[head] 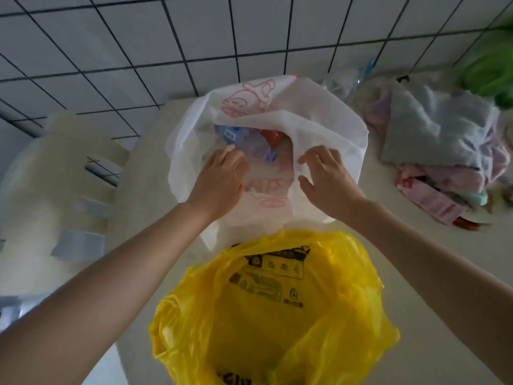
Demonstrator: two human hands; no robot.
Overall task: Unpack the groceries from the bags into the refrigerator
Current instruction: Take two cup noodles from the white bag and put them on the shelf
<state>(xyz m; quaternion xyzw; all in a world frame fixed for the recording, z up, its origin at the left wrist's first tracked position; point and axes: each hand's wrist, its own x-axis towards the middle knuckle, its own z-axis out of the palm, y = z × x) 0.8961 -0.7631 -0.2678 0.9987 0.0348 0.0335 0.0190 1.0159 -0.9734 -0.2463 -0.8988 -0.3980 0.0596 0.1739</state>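
Left hand (pixel 219 179) fingertips hidden inside white bag (pixel 319 129), bottles (pixel 249 143) in bag blurred and partly covered by its folds, labels unreadable, yellow bag (pixel 266 315) cut off at bottom edge, print illegible, cloth pile (pixel 438 151) smeared.

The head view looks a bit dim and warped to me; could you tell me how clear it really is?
Head view: dim, flat light, no glare; wide-angle bending curves the tile lines; the white bag, both hands and the yellow bag read clearly; the bottles inside look soft; the cloth pile and green item at the right edge are blurred.
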